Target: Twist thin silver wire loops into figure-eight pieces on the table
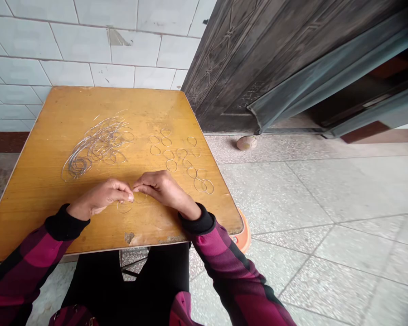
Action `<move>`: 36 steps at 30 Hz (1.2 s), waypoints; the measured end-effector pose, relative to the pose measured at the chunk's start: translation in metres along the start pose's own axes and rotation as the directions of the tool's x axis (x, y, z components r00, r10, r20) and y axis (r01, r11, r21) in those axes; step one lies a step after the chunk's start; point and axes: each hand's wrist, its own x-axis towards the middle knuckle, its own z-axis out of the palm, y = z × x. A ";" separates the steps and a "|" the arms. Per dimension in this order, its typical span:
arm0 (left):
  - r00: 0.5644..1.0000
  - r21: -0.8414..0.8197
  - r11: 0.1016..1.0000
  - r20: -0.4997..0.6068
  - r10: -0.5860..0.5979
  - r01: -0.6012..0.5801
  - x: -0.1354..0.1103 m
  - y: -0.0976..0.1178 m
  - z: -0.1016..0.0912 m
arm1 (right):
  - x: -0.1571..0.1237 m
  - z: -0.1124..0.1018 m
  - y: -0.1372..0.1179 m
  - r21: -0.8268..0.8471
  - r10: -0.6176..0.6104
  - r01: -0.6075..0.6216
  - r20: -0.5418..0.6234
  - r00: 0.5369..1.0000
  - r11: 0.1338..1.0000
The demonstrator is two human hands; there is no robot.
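While both bare hands are working over it, a varnished yellow wooden table (149, 108) is serving as the reference landmark, with a white tiled wall (71, 40) rising behind it, a dark embossed metal door (255, 59) standing beyond its far right corner, and a terrazzo floor (326, 203) extending to its right. An orange plastic basin (245, 236) is protruding from under its near right corner.

On the table's left half, a tangled pile of silver wire (95, 147) is lying loose. On its right half, a scatter of small wire figure-eights (166, 149) is lying apart from the pile.

Near the table's front edge, the left hand (100, 197) and the right hand (161, 188) are meeting at the centre. Their fingers (129, 195) are closed in a tight pinch, tips nearly touching, and appear to be gripping a thin wire loop (124, 207) that is curving down toward the tabletop; the wire is too fine to confirm at the fingertips.

Caution: a slipping pinch could release the loop, and a careless wrist movement could disturb the figure-eights or snag the pile. A chipped veneer patch (129, 237) at the front edge could catch the wire.
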 end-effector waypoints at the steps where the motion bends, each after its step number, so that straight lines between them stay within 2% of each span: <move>1: 0.999 -0.047 0.999 -0.031 0.020 -0.022 0.001 -0.001 0.000 | 0.000 -0.001 0.001 -0.005 0.009 -0.010 -0.010 1.000 1.000; 5: 0.989 -0.198 0.978 -0.143 0.041 -0.069 0.003 -0.004 -0.001 | 0.000 -0.004 0.004 -0.016 -0.005 0.005 0.030 1.000 1.000; 8: 0.980 -0.285 0.955 -0.196 0.024 -0.081 0.002 -0.006 0.003 | 0.000 -0.002 0.007 0.022 0.021 -0.021 0.004 1.000 1.000; 13: 0.979 -0.390 0.909 -0.189 0.076 -0.146 0.002 -0.010 0.012 | 0.000 0.003 0.009 0.145 0.036 -0.027 -0.056 0.998 0.989; 22: 0.980 -0.477 0.861 -0.168 0.108 -0.177 0.001 -0.011 0.018 | -0.001 0.001 0.009 0.098 -0.052 0.056 -0.035 0.998 0.994; 32: 0.984 -0.524 0.834 -0.128 0.127 -0.175 0.001 -0.012 0.018 | -0.002 0.003 0.014 0.080 -0.050 0.052 -0.028 0.998 0.995; 36: 0.981 -0.556 0.812 -0.164 0.103 -0.178 0.001 -0.011 0.019 | -0.001 0.003 0.014 0.143 0.006 0.002 -0.056 0.998 0.990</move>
